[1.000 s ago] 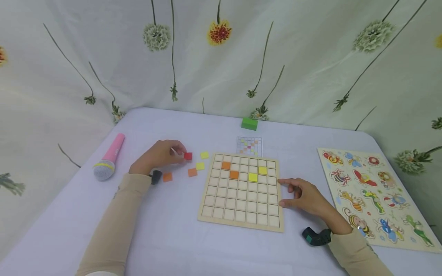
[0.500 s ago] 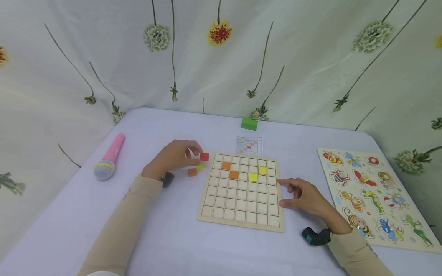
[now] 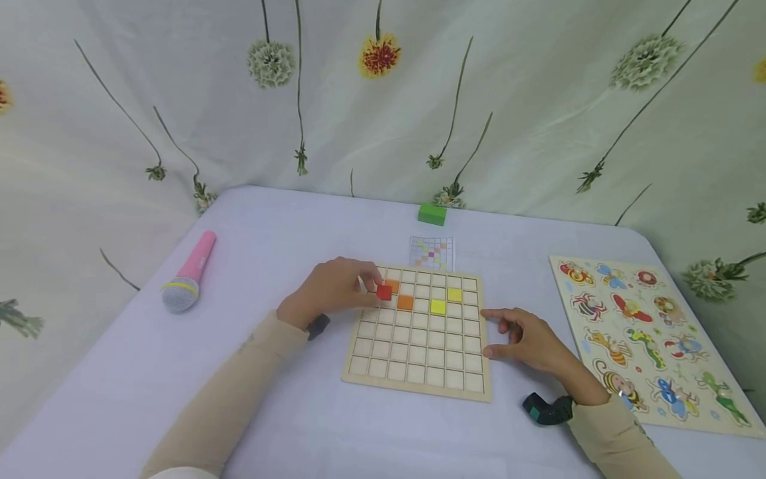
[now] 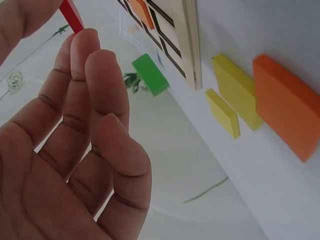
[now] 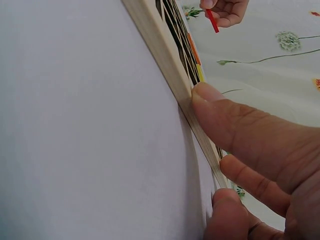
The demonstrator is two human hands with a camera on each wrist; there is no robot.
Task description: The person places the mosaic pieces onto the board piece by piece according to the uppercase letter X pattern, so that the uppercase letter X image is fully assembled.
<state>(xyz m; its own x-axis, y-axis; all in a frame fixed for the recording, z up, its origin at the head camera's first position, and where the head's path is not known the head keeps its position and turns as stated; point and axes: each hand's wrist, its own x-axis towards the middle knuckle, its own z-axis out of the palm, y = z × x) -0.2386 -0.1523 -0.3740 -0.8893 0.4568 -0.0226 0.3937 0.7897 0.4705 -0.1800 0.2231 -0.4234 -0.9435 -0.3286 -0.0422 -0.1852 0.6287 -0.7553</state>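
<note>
White cloth covers the table (image 3: 335,432), its far edge meeting a flower-printed backdrop (image 3: 538,100). Over the upper left part of a wooden grid board, a red tile (image 3: 384,293) is held raised, in the head view partly in front of an orange tile (image 3: 392,285). The left hand (image 3: 335,286) pinches the red tile by its edges between thumb and fingertips. Beneath, the grid board (image 3: 415,388) lies flat, square to the person; a second orange tile (image 3: 405,303) and two yellow tiles (image 3: 438,307) sit in its cells. The right hand (image 3: 532,342) grips nothing: thumb and forefinger, spread apart, touch the board's right edge. Beside the left edge, the left wrist view shows two loose yellow pieces (image 4: 235,90) and a loose orange piece (image 4: 287,107) close together. Cloth runs broad from the board's front edge toward the person. Behind, a pattern card (image 3: 432,251) lies at the far rim; farther back, a green block (image 3: 432,214) is near the backdrop. Well to the left lies a pink microphone (image 3: 190,271), with open cloth between it and the left forearm. To the right, an insect puzzle (image 3: 649,346) leaves a narrower strip, partly taken up by the right hand.
</note>
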